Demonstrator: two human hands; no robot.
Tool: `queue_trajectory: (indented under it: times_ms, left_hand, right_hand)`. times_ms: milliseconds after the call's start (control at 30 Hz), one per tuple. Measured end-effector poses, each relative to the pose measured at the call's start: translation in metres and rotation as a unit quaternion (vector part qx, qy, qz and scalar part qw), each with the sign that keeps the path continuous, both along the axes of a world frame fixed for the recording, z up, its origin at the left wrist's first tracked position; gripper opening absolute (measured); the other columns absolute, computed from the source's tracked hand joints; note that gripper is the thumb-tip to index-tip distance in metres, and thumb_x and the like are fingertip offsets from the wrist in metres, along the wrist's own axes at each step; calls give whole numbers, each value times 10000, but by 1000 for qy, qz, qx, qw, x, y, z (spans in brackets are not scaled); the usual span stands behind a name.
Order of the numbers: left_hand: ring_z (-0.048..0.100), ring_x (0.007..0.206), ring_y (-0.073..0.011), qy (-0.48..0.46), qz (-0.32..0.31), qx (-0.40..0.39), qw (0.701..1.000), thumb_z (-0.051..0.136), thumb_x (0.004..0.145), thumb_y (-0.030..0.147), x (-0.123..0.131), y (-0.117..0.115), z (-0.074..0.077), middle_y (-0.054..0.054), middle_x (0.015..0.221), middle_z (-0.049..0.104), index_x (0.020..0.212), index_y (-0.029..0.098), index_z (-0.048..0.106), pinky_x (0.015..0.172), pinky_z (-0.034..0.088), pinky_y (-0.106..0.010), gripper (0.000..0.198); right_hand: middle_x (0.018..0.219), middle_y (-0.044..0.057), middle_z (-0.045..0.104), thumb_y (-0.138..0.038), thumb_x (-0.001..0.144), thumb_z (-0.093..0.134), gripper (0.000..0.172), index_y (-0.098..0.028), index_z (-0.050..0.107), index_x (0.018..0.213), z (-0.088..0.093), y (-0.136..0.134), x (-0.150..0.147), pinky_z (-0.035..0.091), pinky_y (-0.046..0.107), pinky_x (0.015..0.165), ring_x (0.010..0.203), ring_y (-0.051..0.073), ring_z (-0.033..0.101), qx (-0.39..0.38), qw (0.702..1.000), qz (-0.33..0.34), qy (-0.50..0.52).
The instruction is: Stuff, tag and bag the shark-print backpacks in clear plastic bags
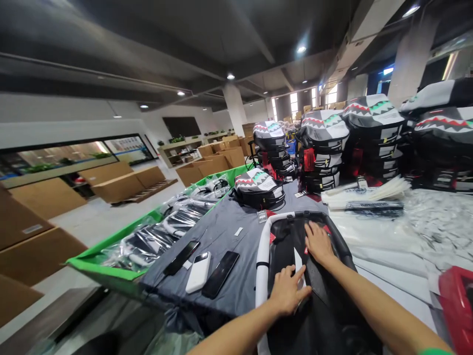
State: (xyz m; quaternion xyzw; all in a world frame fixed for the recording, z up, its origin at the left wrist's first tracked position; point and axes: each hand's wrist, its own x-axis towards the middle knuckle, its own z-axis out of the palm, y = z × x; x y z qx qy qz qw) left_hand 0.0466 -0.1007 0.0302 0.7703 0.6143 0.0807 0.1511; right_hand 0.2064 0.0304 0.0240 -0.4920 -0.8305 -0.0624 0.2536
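Observation:
A black backpack with white side trim [263, 276] lies on the table in front of me, its back panel side up. My left hand [290, 292] rests on its middle with the fingers spread, touching a narrow white strip [298, 260]. Higher on the same bag, my right hand [318, 241] lies with its fingertips on the black fabric, beside a small red tag [306, 250]. Neither hand is closed around anything. The lower part of the backpack is partly hidden by my forearms.
Left on the grey cloth [221, 231] lie a white power bank [198, 272] and two dark phones. A green-edged bin [111, 268] holds plastic-wrapped bags. Backpack stacks [321, 148] stand behind, with plastic bags [369, 207] and a red object [458, 305] at right.

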Motion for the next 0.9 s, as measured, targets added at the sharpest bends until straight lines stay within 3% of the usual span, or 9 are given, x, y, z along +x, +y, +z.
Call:
queue_trajectory:
  times_ms: [67, 133, 233, 367, 467, 533, 667, 800, 900]
  left_hand:
    - [559, 1281, -325, 19, -17, -1, 1000, 440, 999, 573, -8, 22, 27, -139, 1381, 625, 1476, 273, 541, 1093, 416, -534, 572]
    - [412, 1427, -373, 35, -16, 52, 998, 449, 985, 622, -11, 45, 37, -135, 1527, 508, 1529, 312, 464, 1171, 287, -611, 626]
    - [102, 1551, -465, 55, 9, 93, 994, 511, 903, 742, -9, 70, 20, -60, 1714, 187, 1568, 433, 334, 1195, 119, -706, 754]
    - [27, 1557, -477, 48, 40, 63, 996, 479, 872, 807, -8, 80, -16, -46, 1724, 110, 1573, 461, 264, 1190, 104, -727, 811]
    - [6, 1558, -464, 4, 20, 73, 997, 423, 875, 835, -12, 77, -21, -43, 1721, 89, 1573, 466, 259, 1202, 80, -722, 807]
    - [3, 1558, -461, -21, 12, 72, 997, 394, 875, 847, -15, 75, -16, -39, 1719, 87, 1570, 473, 266, 1203, 78, -728, 800]
    - [-3, 1561, -450, -33, 15, 67, 997, 438, 879, 824, -17, 73, -10, -20, 1716, 65, 1568, 471, 266, 1219, 108, -703, 793]
    - [8, 1562, -446, -31, 19, 64, 997, 495, 885, 785, -17, 74, -14, -7, 1714, 51, 1568, 474, 250, 1227, 141, -685, 790]
    - [25, 1561, -452, -26, 21, 76, 997, 541, 883, 755, -17, 74, -18, -1, 1712, 51, 1567, 470, 254, 1224, 157, -688, 795]
  right_hand:
    - [1469, 237, 537, -180, 954, 406, 511, -99, 534, 1442, -14, 11, 1, 424, 544, 1098, 1357, 350, 519, -22, 999, -41, 4]
    - [1487, 213, 532, -202, 967, 398, 500, -114, 551, 1435, -27, 12, 0, 418, 513, 1117, 1369, 324, 515, -34, 998, -50, 10]
    - [1465, 180, 565, -249, 978, 392, 469, -151, 604, 1385, -32, 11, 1, 426, 478, 1119, 1354, 292, 535, -42, 998, -43, 31]
    - [1213, 67, 728, -338, 1012, 355, 394, -252, 697, 1188, -7, 30, 36, 520, 333, 983, 1139, 199, 669, -48, 995, -29, 78]
    - [1078, 66, 747, -394, 1012, 317, 409, -244, 694, 1072, 17, 56, 93, 541, 335, 882, 990, 207, 698, -51, 990, -68, 111]
    - [898, 81, 746, -409, 950, 397, 346, -228, 682, 876, 24, 72, 131, 542, 353, 762, 833, 237, 701, -73, 985, -105, 113]
    - [645, 51, 683, -407, 737, 619, 220, -234, 583, 605, 6, 88, 175, 453, 310, 558, 639, 249, 665, -148, 971, -157, 100]
    - [578, 20, 648, -434, 795, 589, 306, -240, 559, 560, -22, 93, 184, 379, 286, 512, 578, 215, 631, -199, 957, -179, 115]
    - [550, 3, 621, -422, 838, 596, 347, -234, 550, 552, -26, 104, 195, 385, 284, 531, 564, 191, 610, -212, 949, -192, 130]
